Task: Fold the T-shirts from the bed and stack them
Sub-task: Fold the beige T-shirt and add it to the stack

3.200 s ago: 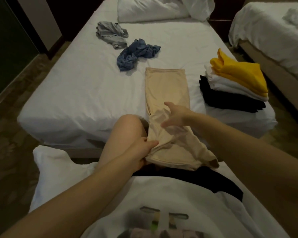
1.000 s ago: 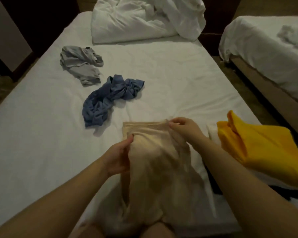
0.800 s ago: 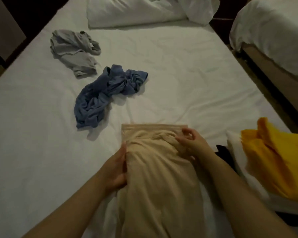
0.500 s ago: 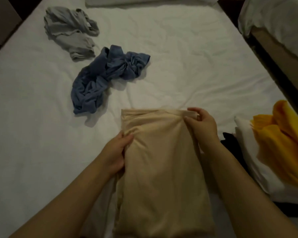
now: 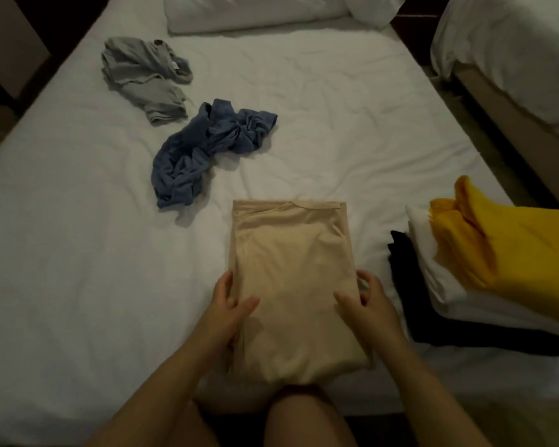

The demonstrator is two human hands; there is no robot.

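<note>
A beige T-shirt [image 5: 291, 285] lies folded into a long rectangle on the white bed [image 5: 78, 269], its near end at the bed's front edge. My left hand [image 5: 229, 308] holds its left edge, thumb on top. My right hand [image 5: 367, 303] holds its right edge the same way, fingers curled at the side. To the right stands a stack of folded shirts: black [image 5: 404, 285] at the bottom, white [image 5: 433, 269] in the middle, yellow [image 5: 513, 246] on top. A crumpled blue T-shirt [image 5: 204, 153] and a crumpled grey T-shirt [image 5: 142, 75] lie further back on the left.
White pillows [image 5: 255, 11] lie at the head of the bed. A second bed [image 5: 513, 59] stands to the right across a narrow dark gap. My bare knee [image 5: 304, 414] is against the bed's front edge.
The beige shirt's near half was folded up onto its far half. Both hands then slid from the far corners down the sides to the near part of the shirt.
</note>
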